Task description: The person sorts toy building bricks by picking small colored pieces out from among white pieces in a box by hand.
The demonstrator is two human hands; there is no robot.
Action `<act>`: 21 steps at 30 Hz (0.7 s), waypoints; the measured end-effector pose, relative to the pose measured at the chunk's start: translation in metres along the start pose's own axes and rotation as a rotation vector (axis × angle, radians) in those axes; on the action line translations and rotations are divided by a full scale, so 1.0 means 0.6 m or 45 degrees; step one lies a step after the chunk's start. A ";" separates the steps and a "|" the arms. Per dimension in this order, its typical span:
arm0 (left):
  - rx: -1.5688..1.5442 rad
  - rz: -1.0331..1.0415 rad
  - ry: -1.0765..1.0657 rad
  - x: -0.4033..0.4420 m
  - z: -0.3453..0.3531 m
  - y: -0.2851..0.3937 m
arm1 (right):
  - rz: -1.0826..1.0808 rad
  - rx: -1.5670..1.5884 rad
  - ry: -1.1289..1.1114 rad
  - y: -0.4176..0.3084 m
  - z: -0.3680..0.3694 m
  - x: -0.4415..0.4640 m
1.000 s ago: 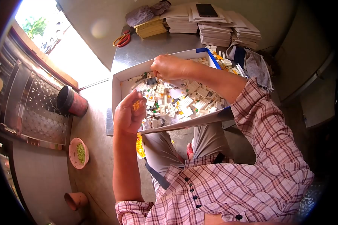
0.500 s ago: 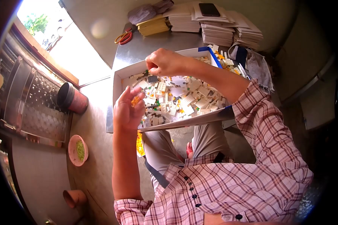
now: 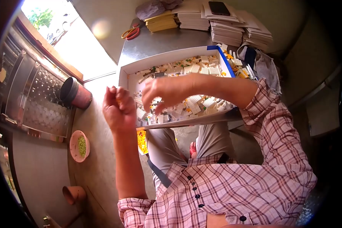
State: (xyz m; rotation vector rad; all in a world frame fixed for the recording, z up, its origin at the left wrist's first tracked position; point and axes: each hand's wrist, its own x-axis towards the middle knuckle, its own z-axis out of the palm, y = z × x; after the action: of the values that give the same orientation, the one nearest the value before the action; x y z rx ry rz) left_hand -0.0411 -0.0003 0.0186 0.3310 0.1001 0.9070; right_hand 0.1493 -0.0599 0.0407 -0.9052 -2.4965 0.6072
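Note:
A shallow white box point(image 3: 128, 67) holds many loose toy building bricks point(image 3: 195, 100), mostly white, with some grey, orange and green ones. Just off the box's left side, my left hand point(image 3: 119, 110) is raised with its fingers curled around small orange bricks; only a trace of orange shows between them. My right hand point(image 3: 161, 93) hangs over the left part of the box, fingers bent downward and apart, slightly blurred. I make out nothing in it, and it covers some of the bricks beneath.
Stacks of paper point(image 3: 226, 32) with a phone point(image 3: 219, 8) and red-handled scissors point(image 3: 131, 33) lie on the metal table point(image 3: 159, 41). More bricks and a cloth point(image 3: 266, 68) are right of the box. A tray of orange pieces point(image 3: 142, 142) sits below; a bowl point(image 3: 79, 146) is on the floor.
My right hand has come down from the box's far side toward its near left. My left hand has shifted left and its fingers have closed around the orange bricks.

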 end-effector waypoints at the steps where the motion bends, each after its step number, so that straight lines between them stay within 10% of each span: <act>1: 0.035 0.070 -0.028 -0.008 0.010 0.013 | 0.020 -0.071 -0.083 -0.013 0.004 -0.004; 8: 0.269 0.499 0.133 -0.074 -0.074 0.135 | 0.337 -0.310 -0.182 0.027 -0.034 -0.023; 21: -0.086 -0.082 1.555 -0.148 -0.570 0.069 | 0.108 -0.325 0.097 0.031 0.012 -0.004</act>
State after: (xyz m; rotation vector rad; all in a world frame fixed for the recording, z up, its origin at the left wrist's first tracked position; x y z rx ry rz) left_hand -0.2035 0.0353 -0.2963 -0.3304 1.1902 0.9362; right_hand 0.1567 -0.0503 0.0244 -1.1094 -2.5139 0.2764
